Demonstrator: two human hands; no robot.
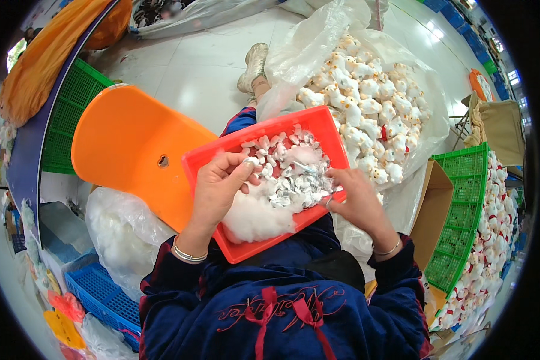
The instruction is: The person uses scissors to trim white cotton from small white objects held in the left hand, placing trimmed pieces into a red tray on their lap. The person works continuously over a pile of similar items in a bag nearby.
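A red plastic tray (192,161) rests tilted across my lap. Fluffy white stuffing (259,217) fills its near left part, and small white and silvery pieces (291,187) lie heaped through the middle. Over the tray's left side, my left hand (221,183) pinches a small white piece (252,161) between thumb and fingertips. At the right side, my right hand (359,199) has its fingers curled over the heap. A thin greyish thing (310,170) shows by those fingertips; its kind is unclear. A ring and bracelets are on my hands and wrists.
An orange chair (117,144) stands at the left, beside a clear bag of white stuffing (123,231). Ahead right, a large clear plastic bag holds many small white plush toys (369,108). Green crates (462,210), a cardboard box (433,207) and a blue basket (102,288) flank me.
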